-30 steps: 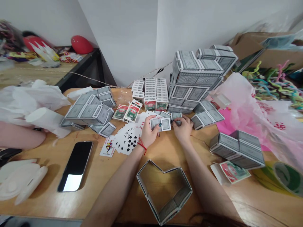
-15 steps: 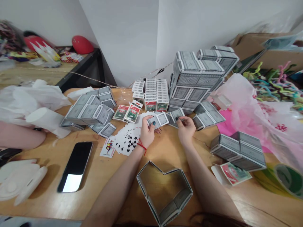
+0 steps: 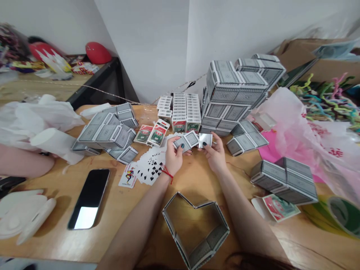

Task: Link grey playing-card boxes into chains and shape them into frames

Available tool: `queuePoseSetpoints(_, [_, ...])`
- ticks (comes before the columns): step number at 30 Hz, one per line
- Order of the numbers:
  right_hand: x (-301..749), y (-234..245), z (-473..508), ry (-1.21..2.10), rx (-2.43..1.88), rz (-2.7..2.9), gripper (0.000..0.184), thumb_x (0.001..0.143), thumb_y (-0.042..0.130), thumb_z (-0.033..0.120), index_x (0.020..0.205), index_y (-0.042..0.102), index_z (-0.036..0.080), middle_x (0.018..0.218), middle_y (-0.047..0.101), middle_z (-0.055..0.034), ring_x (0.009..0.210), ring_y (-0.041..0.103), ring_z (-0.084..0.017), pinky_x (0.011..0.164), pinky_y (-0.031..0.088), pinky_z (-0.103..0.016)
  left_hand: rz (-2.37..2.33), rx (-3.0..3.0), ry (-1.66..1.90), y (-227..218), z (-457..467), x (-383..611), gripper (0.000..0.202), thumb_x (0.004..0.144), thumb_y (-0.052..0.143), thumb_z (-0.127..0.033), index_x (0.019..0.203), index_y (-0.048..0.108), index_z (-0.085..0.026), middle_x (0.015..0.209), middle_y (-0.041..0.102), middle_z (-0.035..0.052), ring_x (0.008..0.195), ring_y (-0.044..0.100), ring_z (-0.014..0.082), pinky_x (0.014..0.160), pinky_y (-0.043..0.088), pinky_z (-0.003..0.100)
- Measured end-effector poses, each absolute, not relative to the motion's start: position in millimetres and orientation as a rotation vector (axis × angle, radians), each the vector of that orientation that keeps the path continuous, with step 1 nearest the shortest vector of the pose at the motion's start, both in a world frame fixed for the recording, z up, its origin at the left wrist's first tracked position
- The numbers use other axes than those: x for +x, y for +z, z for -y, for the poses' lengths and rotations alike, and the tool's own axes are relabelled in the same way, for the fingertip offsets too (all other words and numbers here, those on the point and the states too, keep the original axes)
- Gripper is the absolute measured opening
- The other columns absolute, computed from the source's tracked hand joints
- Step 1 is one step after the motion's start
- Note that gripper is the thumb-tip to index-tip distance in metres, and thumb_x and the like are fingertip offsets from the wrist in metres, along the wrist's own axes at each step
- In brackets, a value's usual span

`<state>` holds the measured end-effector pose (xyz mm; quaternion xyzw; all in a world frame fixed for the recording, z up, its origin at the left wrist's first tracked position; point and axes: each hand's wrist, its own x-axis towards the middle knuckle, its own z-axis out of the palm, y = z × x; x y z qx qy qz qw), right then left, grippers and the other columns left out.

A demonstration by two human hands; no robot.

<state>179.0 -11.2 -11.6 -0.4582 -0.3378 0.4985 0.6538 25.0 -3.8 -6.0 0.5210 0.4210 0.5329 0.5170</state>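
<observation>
My left hand (image 3: 174, 155), with a red cord at the wrist, pinches joined playing cards (image 3: 186, 141) showing their grey patterned backs. Close on its right, my right hand (image 3: 216, 154) grips another playing card (image 3: 205, 140), whose face catches a bright glare. The two sets of cards nearly meet; whether they touch I cannot tell. Left of my hands lies a fan of loose cards (image 3: 153, 165), faces up, with a joker card (image 3: 128, 175) at its edge. Between my forearms stands a heart-shaped frame of folded cards (image 3: 215, 240).
Behind my hands are stacked card packs (image 3: 179, 108) and a tall card-block structure (image 3: 237, 88). More card blocks sit left (image 3: 104, 129) and right (image 3: 284, 178). A phone (image 3: 89, 198) lies at left, a tape roll (image 3: 341, 215) at right. Another person's arm (image 3: 25, 160) enters from the left.
My right hand has moved left toward my left hand, and its card has turned so that a shiny surface shows. My left hand has shifted slightly left.
</observation>
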Motion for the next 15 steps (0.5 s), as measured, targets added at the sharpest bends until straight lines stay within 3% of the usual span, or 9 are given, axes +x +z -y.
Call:
queuePoseSetpoints(6, [178.0, -9.1, 11.5, 1.128, -0.989, 0.75, 0.054, 0.067, 0.063, 0.025, 0.116, 0.041, 0.03, 0.086, 0.06, 0.0009, 0.072, 0.06, -0.015, 0.059, 0.053, -0.031, -1.031, 1.272, 1.283, -5.2, 3.7, 23.8, 0.029, 0.086, 0.045, -0.027, 0.111, 0.032, -0.023, 0.105, 0.052, 0.0085, 0.065, 0.065, 0.0137, 0.064, 0.058, 0.036])
queuePoseSetpoints(15, [176.5, -8.6, 11.8, 1.055, -1.01, 0.732, 0.052, 0.065, 0.067, 0.023, 0.111, 0.042, 0.028, 0.083, 0.061, 0.0025, 0.062, 0.058, -0.012, 0.054, 0.052, -0.026, -0.959, 1.234, 1.321, -10.0, 4.0, 26.1, 0.031, 0.084, 0.05, -0.03, 0.11, 0.037, -0.022, 0.094, 0.058, 0.0054, 0.057, 0.063, 0.011, 0.056, 0.057, 0.03])
